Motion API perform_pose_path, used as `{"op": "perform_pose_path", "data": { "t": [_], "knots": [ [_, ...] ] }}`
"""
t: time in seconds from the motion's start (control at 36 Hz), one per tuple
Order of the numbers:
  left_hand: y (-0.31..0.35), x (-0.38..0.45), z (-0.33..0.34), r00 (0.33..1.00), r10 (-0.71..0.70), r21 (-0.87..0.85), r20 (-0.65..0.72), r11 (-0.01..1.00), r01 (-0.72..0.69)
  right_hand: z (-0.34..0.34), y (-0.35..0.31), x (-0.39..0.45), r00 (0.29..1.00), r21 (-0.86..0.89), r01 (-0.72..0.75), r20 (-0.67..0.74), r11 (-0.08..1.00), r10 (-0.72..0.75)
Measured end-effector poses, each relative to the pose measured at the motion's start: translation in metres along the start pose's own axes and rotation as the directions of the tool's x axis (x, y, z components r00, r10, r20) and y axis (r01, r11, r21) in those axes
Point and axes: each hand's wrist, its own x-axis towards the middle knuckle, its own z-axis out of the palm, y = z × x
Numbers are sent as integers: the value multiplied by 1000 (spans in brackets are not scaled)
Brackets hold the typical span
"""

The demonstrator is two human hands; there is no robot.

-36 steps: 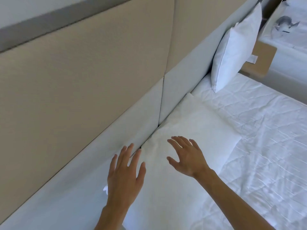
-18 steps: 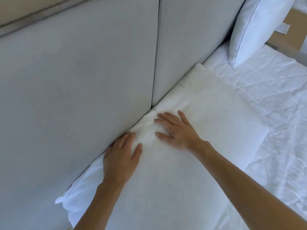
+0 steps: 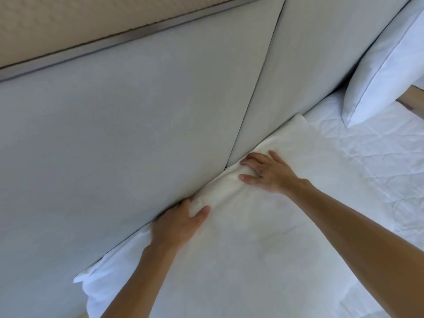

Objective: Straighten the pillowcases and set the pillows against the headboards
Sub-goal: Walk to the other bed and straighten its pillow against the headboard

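A white pillow (image 3: 241, 255) lies flat on the bed, its far long edge pressed against the pale grey headboard (image 3: 137, 134). My left hand (image 3: 179, 223) grips that far edge, fingers tucked down between pillow and headboard, thumb on top. My right hand (image 3: 266, 171) grips the same edge further right, at the seam between the two headboard panels, fingers curled into bunched fabric. A second white pillow (image 3: 385, 67) stands upright against the headboard at the upper right.
The creased white quilted sheet (image 3: 371, 161) covers the bed to the right. A beige wall panel (image 3: 68, 24) with a grey strip runs above the headboard. A strip of brown surface (image 3: 410, 99) shows at the right edge.
Both hands came down onto the pillow, slid to its far edge and closed on it against the headboard. The view has tilted down and closer.
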Motion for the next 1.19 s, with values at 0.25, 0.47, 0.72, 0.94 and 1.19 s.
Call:
{"op": "perform_pose_path", "data": {
  "t": [0.25, 0.47, 0.72, 0.94, 1.19],
  "knots": [
    [-5, -11, 3, 997, 24, 12, -77, 1000, -23, -4, 5, 8, 996, 2, 5, -87, 1000, -4],
    [-6, -23, 0, 986, 55, 18, -159, 998, -53, 2, -12, 17, 988, 25, -153, -30, 988, 153],
    [21, -54, -23, 962, 127, 145, -242, 985, -94, -22, -10, 14, 991, -74, -83, 98, 994, 90],
    [40, -90, -52, 956, 157, 95, -249, 986, -137, -64, -5, 2, 989, -155, 41, 146, 987, -18],
    [40, -126, -63, 944, 145, -74, -298, 982, -174, -114, -7, -28, 990, -164, 45, 141, 985, -21]
  ]
}}
